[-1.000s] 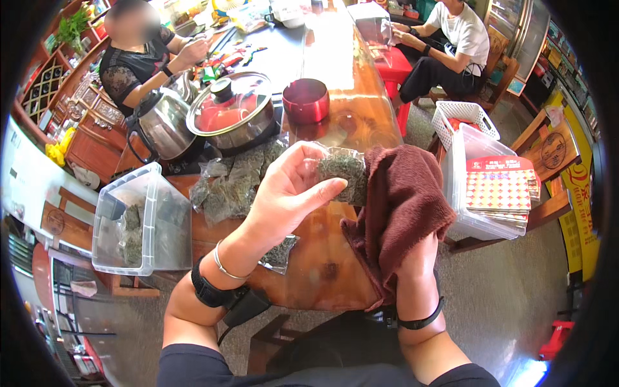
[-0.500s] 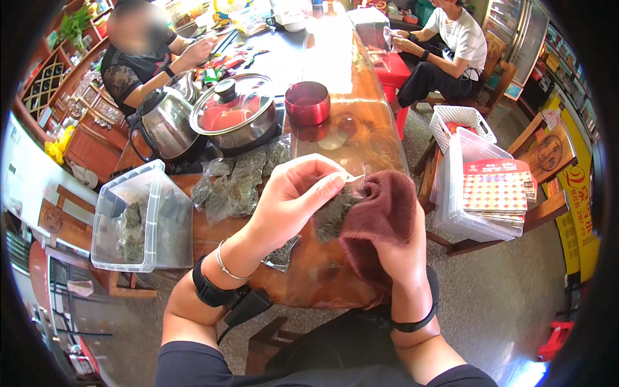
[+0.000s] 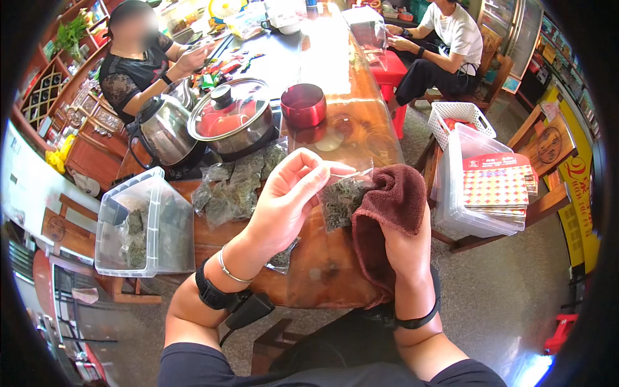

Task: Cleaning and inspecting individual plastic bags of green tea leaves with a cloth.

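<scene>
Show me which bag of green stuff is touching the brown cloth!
The bag held up in the left hand, against the brown cloth; the bags lying on the table are away from it.

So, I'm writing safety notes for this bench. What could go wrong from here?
The left hand pinches the clear bag near its top edge, so it might slip. The brown cloth covers the fingers of the right hand, which could make that grip harder to judge. A smaller bag near the left wrist might get brushed aside.
</scene>
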Motion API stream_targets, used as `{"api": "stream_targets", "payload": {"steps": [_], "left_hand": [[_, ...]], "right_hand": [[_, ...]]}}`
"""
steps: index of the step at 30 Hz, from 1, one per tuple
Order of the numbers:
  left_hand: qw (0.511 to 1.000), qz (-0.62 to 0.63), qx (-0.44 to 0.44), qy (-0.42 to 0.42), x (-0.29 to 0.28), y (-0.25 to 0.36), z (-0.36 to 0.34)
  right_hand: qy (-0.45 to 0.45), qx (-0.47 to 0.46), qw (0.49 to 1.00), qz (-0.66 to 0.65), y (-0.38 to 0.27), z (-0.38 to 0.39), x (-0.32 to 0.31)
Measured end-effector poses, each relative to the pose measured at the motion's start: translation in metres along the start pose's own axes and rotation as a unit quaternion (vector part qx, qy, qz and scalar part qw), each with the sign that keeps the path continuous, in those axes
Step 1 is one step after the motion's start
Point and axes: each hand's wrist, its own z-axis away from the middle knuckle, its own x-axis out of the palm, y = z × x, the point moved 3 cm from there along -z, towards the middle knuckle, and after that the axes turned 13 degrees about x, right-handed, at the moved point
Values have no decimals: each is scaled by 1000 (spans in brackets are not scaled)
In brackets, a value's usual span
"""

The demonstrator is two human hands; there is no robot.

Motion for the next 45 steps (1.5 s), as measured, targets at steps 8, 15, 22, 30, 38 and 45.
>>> {"api": "stream_targets", "payload": {"steps": [8, 15, 22, 30, 38, 45], "left_hand": [[992, -104, 67, -30, -3, 5, -1], [980, -182, 26, -77, 5, 4, 4], [981, -147, -55, -110, 6, -2, 6], [989, -139, 5, -54, -2, -3, 2], [991, -119, -3, -56, 3, 0, 3], [959, -261, -38, -100, 3, 2, 5]], "right_hand": [[109, 83, 983, -122, 6, 9, -6], [-60, -42, 992, 100, 3, -3, 2], [11, 13, 1000, 22, 5, 0, -3], [-27, -14, 999, -23, 3, 1, 6], [-30, 27, 997, 70, 6, 2, -5], [-46, 4, 996, -76, 17, 2, -6]]}}
